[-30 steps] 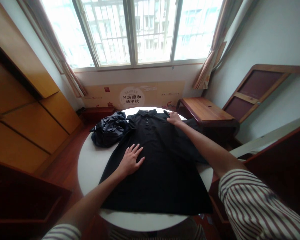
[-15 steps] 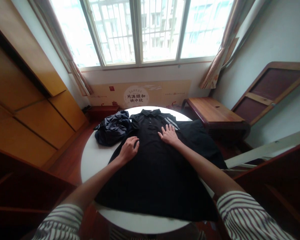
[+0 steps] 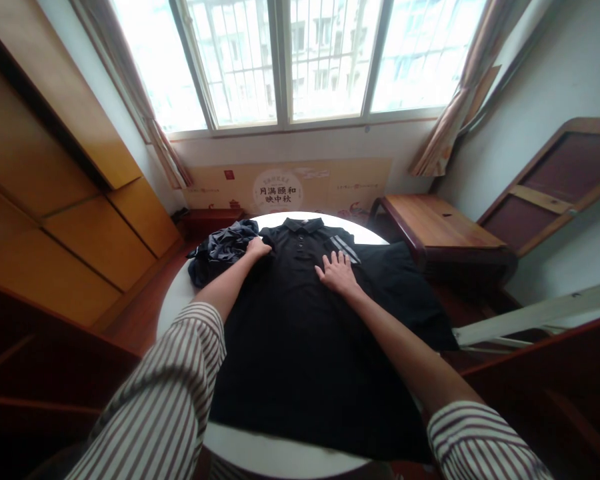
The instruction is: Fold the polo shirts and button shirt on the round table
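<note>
A black polo shirt [image 3: 300, 333] lies spread on a round white table [image 3: 280, 448], collar at the far end and grey stripes by its right sleeve. My left hand [image 3: 259, 248] is closed at the shirt's left sleeve, pinching the cloth there; its fingertips are partly hidden. Flat on the right side of the chest, just below the stripes, rests my right hand [image 3: 339, 272] with its fingers spread. Beside my left hand sits a crumpled heap of dark clothing [image 3: 220, 248].
More dark cloth [image 3: 405, 293] extends from under the shirt past the table's right side. A wooden side table [image 3: 443, 220] stands at the back right, and wooden cabinets [image 3: 80, 233] line the left. Behind the table are a wall banner [image 3: 205, 190] and a window [image 3: 325, 60].
My left hand has moved forward from the shirt's left side to its sleeve and closed there. My right hand stays flat in place. The view has shifted slightly.
</note>
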### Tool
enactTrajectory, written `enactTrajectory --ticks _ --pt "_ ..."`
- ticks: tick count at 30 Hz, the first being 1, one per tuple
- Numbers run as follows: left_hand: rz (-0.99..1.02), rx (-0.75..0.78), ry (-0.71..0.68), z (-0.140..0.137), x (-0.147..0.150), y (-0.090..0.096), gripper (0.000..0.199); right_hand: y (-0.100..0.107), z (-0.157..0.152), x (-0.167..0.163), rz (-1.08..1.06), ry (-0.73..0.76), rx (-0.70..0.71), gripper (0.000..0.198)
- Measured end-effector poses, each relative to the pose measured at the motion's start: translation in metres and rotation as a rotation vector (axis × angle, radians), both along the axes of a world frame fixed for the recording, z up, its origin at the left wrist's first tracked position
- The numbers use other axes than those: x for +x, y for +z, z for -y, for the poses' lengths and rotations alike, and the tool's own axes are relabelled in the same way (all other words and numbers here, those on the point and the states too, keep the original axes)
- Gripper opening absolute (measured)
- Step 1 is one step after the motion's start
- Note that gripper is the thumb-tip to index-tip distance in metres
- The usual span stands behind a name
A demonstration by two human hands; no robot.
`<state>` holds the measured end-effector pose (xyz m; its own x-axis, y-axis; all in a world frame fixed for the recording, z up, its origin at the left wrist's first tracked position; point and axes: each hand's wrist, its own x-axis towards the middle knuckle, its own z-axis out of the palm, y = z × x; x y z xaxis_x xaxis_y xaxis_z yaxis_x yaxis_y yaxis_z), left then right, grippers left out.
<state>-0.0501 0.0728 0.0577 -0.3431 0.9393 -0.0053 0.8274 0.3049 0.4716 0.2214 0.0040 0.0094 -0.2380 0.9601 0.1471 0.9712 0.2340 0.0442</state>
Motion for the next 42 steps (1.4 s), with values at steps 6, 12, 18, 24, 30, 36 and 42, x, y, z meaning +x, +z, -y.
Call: enactTrajectory --ticks 6,12,18,24,30,36,42 --pt "-0.010 0.161 -0.009 -0.007 -0.019 0.009 0.041 -0.001 0.000 -0.001 -0.018 0.001 0.011 0.067" --pt "-0.119 0.556 -0.135 -0.010 -0.035 0.047 0.050 0.000 0.000 -0.001 -0.027 0.002 -0.002 0.066" --pt "-0.407 0.369 -0.715 0.006 -0.035 0.028 0.052 0.000 0.000 -0.001 -0.027 0.001 -0.001 0.067" --pt "-0.258 0.155 -0.363 0.011 -0.028 -0.004 0.073 0.001 0.000 -0.001 -0.025 0.002 -0.001 0.067" --pt "-0.127 0.060 -0.270 -0.001 -0.027 -0.003 0.062 0.002 0.000 -0.002 -0.024 -0.005 -0.008 0.067" --pt "0.009 0.001 -0.157 -0.012 -0.032 0.008 0.052 0.003 0.001 -0.001 -0.029 0.000 -0.013 0.067" --pt "0.054 -0.031 -0.154 -0.017 -0.041 0.037 0.019 0.002 0.000 -0.001 -0.042 0.001 -0.026 0.067"
